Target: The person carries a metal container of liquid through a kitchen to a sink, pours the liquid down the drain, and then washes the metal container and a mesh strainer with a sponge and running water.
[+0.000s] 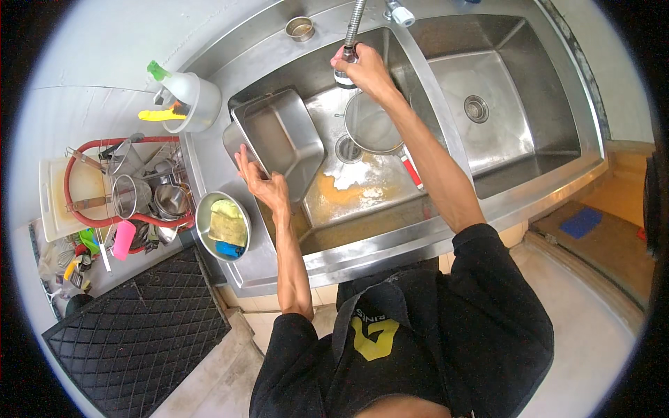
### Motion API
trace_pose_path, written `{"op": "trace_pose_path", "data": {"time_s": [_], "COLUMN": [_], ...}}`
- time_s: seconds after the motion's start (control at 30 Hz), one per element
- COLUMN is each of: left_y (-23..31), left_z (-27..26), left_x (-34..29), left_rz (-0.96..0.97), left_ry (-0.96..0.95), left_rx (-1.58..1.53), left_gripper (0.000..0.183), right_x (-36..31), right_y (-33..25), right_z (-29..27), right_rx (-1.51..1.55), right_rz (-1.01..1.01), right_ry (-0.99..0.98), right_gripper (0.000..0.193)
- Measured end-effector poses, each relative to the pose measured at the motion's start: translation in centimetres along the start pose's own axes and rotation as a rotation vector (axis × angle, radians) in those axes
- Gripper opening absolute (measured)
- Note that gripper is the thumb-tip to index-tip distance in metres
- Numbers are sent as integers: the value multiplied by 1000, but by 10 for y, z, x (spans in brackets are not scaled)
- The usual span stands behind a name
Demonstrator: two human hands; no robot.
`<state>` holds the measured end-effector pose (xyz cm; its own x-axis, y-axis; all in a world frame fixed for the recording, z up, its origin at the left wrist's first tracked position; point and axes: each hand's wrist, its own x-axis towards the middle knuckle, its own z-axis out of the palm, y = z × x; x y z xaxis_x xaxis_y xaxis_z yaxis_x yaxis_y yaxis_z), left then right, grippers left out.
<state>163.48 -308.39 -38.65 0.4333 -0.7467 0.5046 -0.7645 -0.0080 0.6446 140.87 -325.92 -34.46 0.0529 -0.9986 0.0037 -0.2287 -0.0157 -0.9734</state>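
My right hand (365, 71) is wrapped round the spray head (344, 78) of a flexible metal hose over the left sink basin. My left hand (265, 182) holds the near left rim of a deep rectangular steel pan (300, 143), its fingers along the outside edge. The pan is tilted in the basin, its open side toward the spray. Below my right wrist a round mesh strainer (373, 124) with a red handle (411, 171) lies on the basin floor, partly hidden by my forearm. Orange-brown residue (348, 189) spreads near the drain (348, 149).
A steel bowl (202, 230) with sponges (228, 221) stands on the left ledge. Behind it are a white bucket (203, 104) with a spray bottle and a red-rimmed rack (90, 146) of utensils. A small round tin (300, 28) sits on the back ledge. The second basin (488, 139) lies right.
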Motion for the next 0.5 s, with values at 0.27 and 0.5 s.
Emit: {"op": "trace_pose_path", "data": {"time_s": [0.27, 0.5], "left_y": [0, 4], "left_z": [-5, -2], "left_x": [-2, 0], "left_rz": [14, 38], "left_ry": [5, 21], "left_rx": [-16, -41], "left_gripper": [17, 18], "right_x": [1, 7], "right_y": [-8, 4], "right_z": [-11, -5], "right_rx": [-126, 218], "right_rz": [-8, 129], "right_ry": [-53, -123], "right_gripper": [21, 19]}}
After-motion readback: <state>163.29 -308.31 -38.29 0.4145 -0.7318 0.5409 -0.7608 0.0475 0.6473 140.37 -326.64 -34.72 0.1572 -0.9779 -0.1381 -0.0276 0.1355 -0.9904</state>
